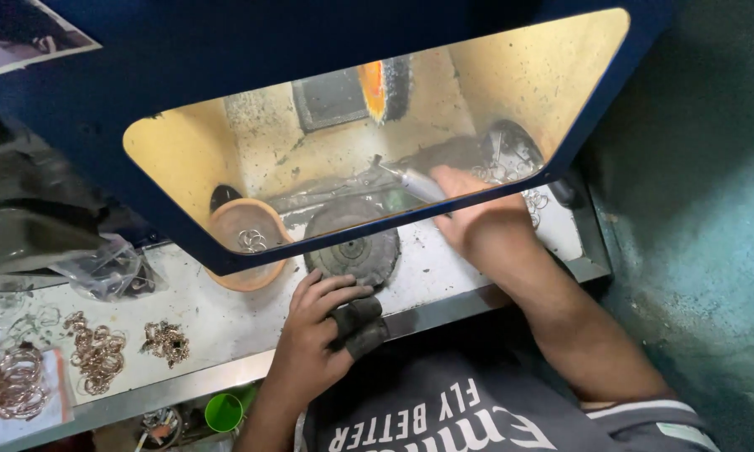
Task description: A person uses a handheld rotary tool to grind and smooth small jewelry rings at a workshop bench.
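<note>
Although part of the work is hidden behind the blue hood (226, 75), these points can be read from the head view.

Tool: a slim metal handpiece (415, 180) is gripped by the right hand (477, 219) inside the hood opening, at 1 o'clock from the round black disc (353, 249).

Handling: the handpiece is judged stiff, light and smooth; it is best taken along its barrel, well behind the tip.

Right hand: closed around the handpiece, the forearm reaching in from 5 o'clock.

Left hand (314, 331): laid flat on the counter (210, 318), fingers spread and apart, nothing clamped; dark finger guards are worn on 2 digits, and the fingertips touch the disc's near edge.

Disc: judged heavy and rigid; to be lifted by its rim.

Bowl: a terracotta bowl (247, 276) with small rings sits at 9 o'clock from the disc.

Rings: thin gold-coloured hoops (97, 351) lie at 8 o'clock, judged light and easily bent.
</note>
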